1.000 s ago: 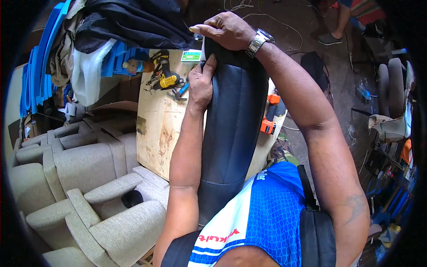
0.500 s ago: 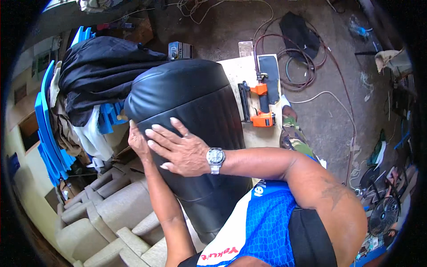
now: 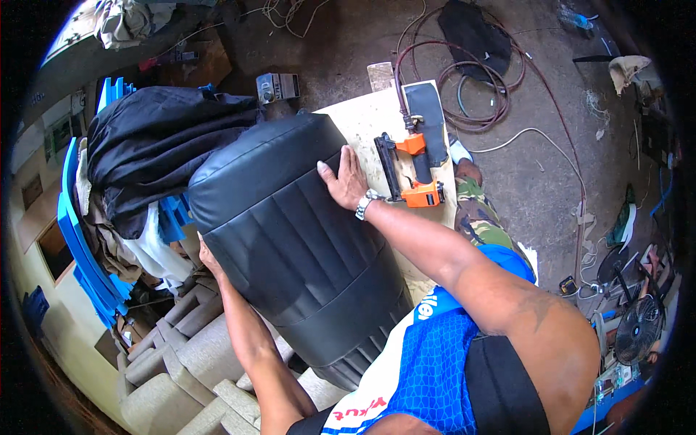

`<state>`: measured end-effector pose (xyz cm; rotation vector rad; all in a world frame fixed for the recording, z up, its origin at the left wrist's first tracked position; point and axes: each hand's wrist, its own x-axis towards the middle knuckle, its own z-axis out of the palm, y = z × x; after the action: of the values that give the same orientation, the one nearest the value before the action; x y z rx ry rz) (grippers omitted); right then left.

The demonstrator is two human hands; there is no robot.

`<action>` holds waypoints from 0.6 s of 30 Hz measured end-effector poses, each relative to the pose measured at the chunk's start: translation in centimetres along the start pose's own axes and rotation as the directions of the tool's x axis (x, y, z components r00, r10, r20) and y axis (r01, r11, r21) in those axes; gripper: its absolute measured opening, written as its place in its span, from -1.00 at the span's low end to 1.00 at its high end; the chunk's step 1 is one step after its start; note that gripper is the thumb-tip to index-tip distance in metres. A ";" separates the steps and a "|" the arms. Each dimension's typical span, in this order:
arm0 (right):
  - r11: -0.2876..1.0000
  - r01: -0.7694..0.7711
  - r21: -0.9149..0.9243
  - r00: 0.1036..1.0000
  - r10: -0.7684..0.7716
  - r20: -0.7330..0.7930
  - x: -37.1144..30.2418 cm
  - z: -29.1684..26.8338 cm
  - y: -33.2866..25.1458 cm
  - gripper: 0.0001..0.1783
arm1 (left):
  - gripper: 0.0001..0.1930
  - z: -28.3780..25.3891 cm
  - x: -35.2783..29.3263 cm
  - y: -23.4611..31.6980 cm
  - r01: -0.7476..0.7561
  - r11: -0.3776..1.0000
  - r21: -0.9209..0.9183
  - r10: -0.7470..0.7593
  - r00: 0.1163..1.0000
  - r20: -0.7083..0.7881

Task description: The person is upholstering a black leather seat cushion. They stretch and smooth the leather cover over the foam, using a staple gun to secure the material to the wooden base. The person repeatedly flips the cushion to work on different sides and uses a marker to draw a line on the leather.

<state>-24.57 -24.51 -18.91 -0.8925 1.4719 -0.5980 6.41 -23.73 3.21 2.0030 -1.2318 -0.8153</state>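
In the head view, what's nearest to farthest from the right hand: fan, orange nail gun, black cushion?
1. Black cushion: the right hand touches its right edge.
2. Orange nail gun: just right of the hand, on the table.
3. Fan: away at the lower right.

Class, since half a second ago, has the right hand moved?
Yes: judged against the orange air tool on the bench, the right hand has moved forward and rightward, to the edge of the black cushion.

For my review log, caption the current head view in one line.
Left hand and right hand on opposite sides of a black stitched cushion, an orange air tool beside it.
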 end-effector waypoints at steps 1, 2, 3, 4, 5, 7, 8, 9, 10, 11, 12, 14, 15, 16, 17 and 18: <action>1.000 -0.004 0.007 1.000 0.004 0.009 0.6 -0.3 0.3 0.12 | -0.61 -1.0 -0.1 -0.9 -0.014 0.998 0.066 0.013 1.000 0.014; 0.998 -0.018 0.055 1.000 0.018 0.012 1.4 -0.4 0.8 0.11 | -0.62 -2.4 0.2 -2.6 -0.028 0.991 0.132 0.025 0.999 0.030; 0.993 -0.042 0.110 0.998 0.038 0.042 2.0 -0.8 1.2 0.11 | -0.63 -3.5 0.1 -3.5 -0.043 0.979 0.199 0.035 0.998 0.044; 0.984 -0.063 0.165 0.996 0.052 0.068 2.9 -1.3 1.6 0.11 | -0.65 -3.3 0.2 -3.4 -0.107 0.926 0.362 0.104 0.994 0.026; 0.979 -0.076 0.188 0.994 0.059 0.095 3.7 -1.6 2.0 0.12 | -0.67 -2.9 0.3 -3.4 -0.157 0.842 0.515 0.172 0.985 0.020; 0.981 -0.107 0.165 0.985 0.082 0.152 4.6 -2.0 2.3 0.11 | -0.75 -3.8 0.5 -3.9 -0.299 0.779 0.551 0.237 0.954 0.182; 0.982 -0.100 0.163 0.984 0.074 0.159 5.1 -1.8 2.7 0.11 | -0.74 -3.7 0.4 -4.5 -0.221 0.875 0.430 0.192 0.975 0.111; 0.980 -0.126 0.155 0.980 0.099 0.173 5.8 -1.5 3.2 0.11 | -0.72 -2.3 0.6 -4.3 -0.146 0.946 0.291 0.137 0.989 0.049; 0.980 -0.133 0.147 0.974 0.102 0.201 5.9 -1.0 3.4 0.13 | -0.70 -2.3 -0.2 -4.0 -0.066 0.987 0.148 0.071 0.997 -0.030; 0.981 -0.135 0.142 0.971 0.102 0.218 5.7 -0.9 4.0 0.14 | -0.66 -5.2 -0.3 -7.1 0.097 0.993 -0.060 -0.102 0.992 -0.078; 0.981 -0.121 0.148 0.972 0.087 0.220 6.5 -0.8 4.6 0.15 | -0.62 -3.5 0.9 -5.9 0.181 0.975 0.131 -0.147 0.962 -0.231; 0.985 -0.128 0.114 0.965 0.097 0.244 6.3 -1.3 3.9 0.16 | -0.61 -4.4 1.1 -5.6 0.159 0.945 0.284 -0.094 0.968 -0.231; 0.986 -0.097 0.133 0.965 0.061 0.255 6.3 -1.5 3.8 0.16 | -0.58 -4.1 1.1 -6.6 0.145 0.963 0.228 -0.075 0.954 -0.289; 0.985 -0.070 0.155 0.965 0.028 0.261 6.5 -1.7 3.9 0.15 | -0.55 -3.8 1.1 -6.7 0.119 0.978 0.173 -0.054 0.939 -0.339; 0.990 -0.079 0.117 0.965 0.046 0.259 7.1 -1.8 4.5 0.09 | -0.52 -3.2 1.2 -6.1 0.180 0.971 0.155 -0.113 0.924 -0.364; 0.993 -0.095 0.072 0.967 0.075 0.245 7.5 -1.8 4.8 0.02 | -0.51 -2.5 1.1 -4.3 0.208 0.946 0.247 -0.115 0.932 -0.344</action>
<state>-26.86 -28.09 -26.95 -0.8027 1.2490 -0.4654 10.98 -22.67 1.21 2.3798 -1.0415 -0.3706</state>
